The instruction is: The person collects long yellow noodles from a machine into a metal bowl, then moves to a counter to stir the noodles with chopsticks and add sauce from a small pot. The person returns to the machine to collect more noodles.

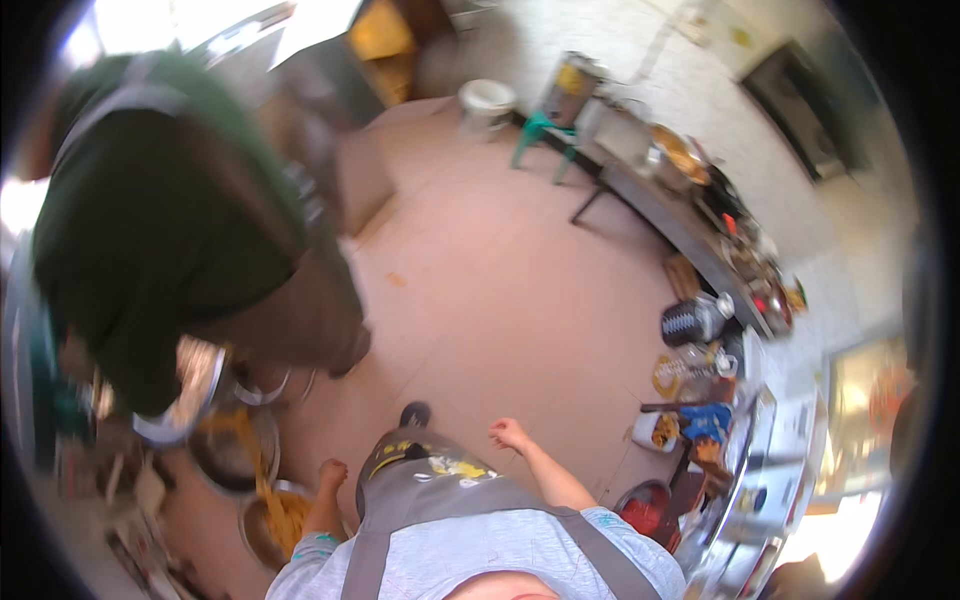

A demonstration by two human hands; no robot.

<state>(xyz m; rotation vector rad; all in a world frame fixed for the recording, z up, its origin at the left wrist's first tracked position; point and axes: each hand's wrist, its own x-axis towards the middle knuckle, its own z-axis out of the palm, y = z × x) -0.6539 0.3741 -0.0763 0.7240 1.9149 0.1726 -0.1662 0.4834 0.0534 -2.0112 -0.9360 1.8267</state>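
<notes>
My left hand (332, 474) hangs beside my body with its fingers curled in. Nothing shows in it. Left of it on the floor stand a large metal basin (238, 457) and a metal bowl holding orange-yellow food (285, 521). My right hand (508, 435) is held out a little from my other side, fingers loosely closed, with no object visible in it. Between the hands is my grey-brown apron (442, 491), with a white and yellow print. The tip of a dark shoe (415, 414) shows past the apron over the tiled floor (510, 300).
A blurred person in dark green (150, 225) bends over basins at the left. Along the right wall runs a low bench (675, 225) with pots; a dark jug (686, 322) and a red tub (645, 506) stand lower down. A white bucket (487, 105) neighbours a green stool (536, 131).
</notes>
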